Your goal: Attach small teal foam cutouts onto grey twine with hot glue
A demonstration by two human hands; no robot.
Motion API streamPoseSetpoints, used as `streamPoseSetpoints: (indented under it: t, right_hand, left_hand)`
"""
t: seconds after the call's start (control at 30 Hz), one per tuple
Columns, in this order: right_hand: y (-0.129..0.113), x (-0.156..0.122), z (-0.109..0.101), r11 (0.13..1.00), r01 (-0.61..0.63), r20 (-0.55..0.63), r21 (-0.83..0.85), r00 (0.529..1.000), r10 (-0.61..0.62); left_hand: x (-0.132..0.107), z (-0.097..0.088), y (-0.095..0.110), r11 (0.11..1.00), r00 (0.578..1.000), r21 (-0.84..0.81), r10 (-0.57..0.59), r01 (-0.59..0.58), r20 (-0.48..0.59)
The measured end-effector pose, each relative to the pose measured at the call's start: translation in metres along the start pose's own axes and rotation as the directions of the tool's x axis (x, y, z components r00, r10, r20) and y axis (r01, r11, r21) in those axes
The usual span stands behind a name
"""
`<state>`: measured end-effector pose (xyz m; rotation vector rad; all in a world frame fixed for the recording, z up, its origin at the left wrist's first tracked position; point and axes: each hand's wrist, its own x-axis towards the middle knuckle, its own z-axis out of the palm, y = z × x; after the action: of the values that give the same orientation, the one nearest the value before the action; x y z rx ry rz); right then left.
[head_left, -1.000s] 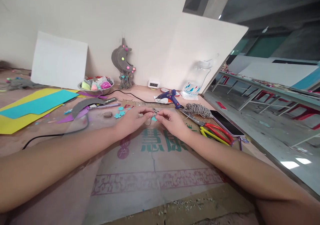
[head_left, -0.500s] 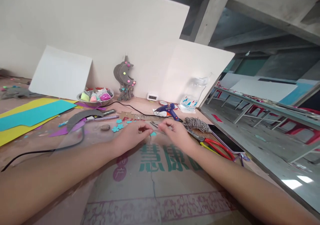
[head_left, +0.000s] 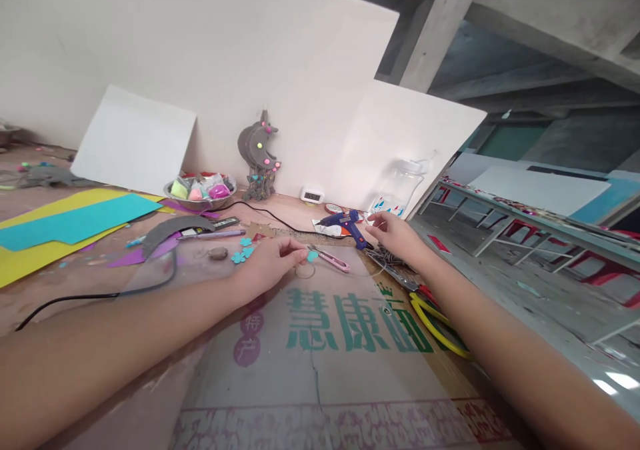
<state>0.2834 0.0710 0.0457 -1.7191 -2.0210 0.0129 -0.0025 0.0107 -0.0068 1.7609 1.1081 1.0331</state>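
My left hand [head_left: 273, 261] rests on the cardboard sheet [head_left: 320, 343], fingers pinched on a small teal paper cut-out [head_left: 313, 256] with a thin loop of thread [head_left: 305, 271] beside it. A pink utility knife [head_left: 330, 259] lies just right of the cut-out. My right hand [head_left: 395, 233] reaches out to the right, fingers apart, next to the blue glue gun [head_left: 345, 225] and above the ball of grey twine [head_left: 383, 255]. It holds nothing that I can see.
Several teal flower cut-outs [head_left: 241, 253], a grey crescent piece [head_left: 175, 228], teal and yellow paper sheets [head_left: 65, 227], a metal bowl of coloured clay [head_left: 200, 189], a crescent ornament [head_left: 260, 153], a clear jar [head_left: 397, 187], yellow-handled scissors [head_left: 435, 317], a black cable [head_left: 100, 295].
My right hand let go of the teal cut-out and moved right toward the glue gun. My left hand stays pinched on the cut-out. The pink knife now shows.
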Motion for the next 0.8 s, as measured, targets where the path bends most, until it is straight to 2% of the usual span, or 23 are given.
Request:
streamPoseSetpoints:
  t: [0.2, 0.27, 0.43, 0.53, 0.67, 0.73, 0.8]
  right_hand:
    - [0.007, 0.029, 0.028, 0.998, -0.019, 0.205, 0.061, 0.979, 0.006]
    - [0.005, 0.035, 0.038, 0.997, -0.032, 0.205, 0.071, 0.979, 0.017]
    - [0.0, 0.042, 0.054, 0.986, -0.084, 0.106, 0.143, 0.992, 0.069]
    - [-0.005, 0.043, 0.052, 0.962, -0.103, 0.109, 0.253, 0.991, 0.078]
    - [-0.017, 0.04, 0.039, 0.896, -0.097, 0.13, 0.434, 0.991, 0.044]
    - [-0.026, 0.031, 0.029, 0.844, -0.07, 0.091, 0.532, 0.996, 0.026]
    - [-0.036, 0.015, 0.019, 0.743, -0.008, 0.01, 0.669, 1.0, 0.002]
  left_hand:
    - [0.001, 0.002, -0.001, 1.0, 1.0, -0.008, -0.017, 0.017, -0.024]
    - [0.001, 0.001, -0.001, 1.0, 0.999, 0.002, -0.004, 0.004, -0.037]
    - [-0.001, 0.0, 0.004, 1.0, 0.998, 0.007, -0.012, 0.012, -0.058]
    - [-0.001, 0.0, 0.004, 1.0, 0.998, 0.01, -0.019, 0.019, -0.065]
    - [0.002, 0.0, -0.002, 1.0, 0.997, 0.01, -0.017, 0.018, -0.079]
    - [0.003, -0.001, -0.006, 0.999, 0.995, 0.009, -0.036, 0.037, -0.089]
    - [0.003, -0.001, -0.008, 0.999, 0.995, -0.002, -0.044, 0.044, -0.094]
